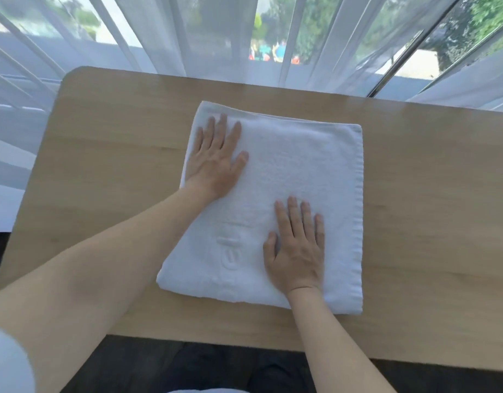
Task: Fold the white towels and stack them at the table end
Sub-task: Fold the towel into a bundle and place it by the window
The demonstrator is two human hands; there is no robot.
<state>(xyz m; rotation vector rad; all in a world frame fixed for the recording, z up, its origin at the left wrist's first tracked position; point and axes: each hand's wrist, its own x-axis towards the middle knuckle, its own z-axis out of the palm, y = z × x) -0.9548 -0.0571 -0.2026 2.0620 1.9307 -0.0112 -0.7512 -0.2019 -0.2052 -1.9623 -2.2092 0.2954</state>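
Note:
A white towel (307, 171), folded into a thick rectangle with raised lettering near its front edge, lies flat in the middle of the wooden table (431, 211). My left hand (216, 160) presses flat on the towel's far left part, fingers straight and spread. My right hand (297, 248) lies flat on the near right part, fingers straight and pointing away from me. Neither hand grips the cloth. No other towel is in view.
Sheer white curtains (216, 38) hang along the table's far edge, in front of a window with a metal rail (400, 55). Bare wood shows to the left and right of the towel. Dark floor (165, 364) lies below the near edge.

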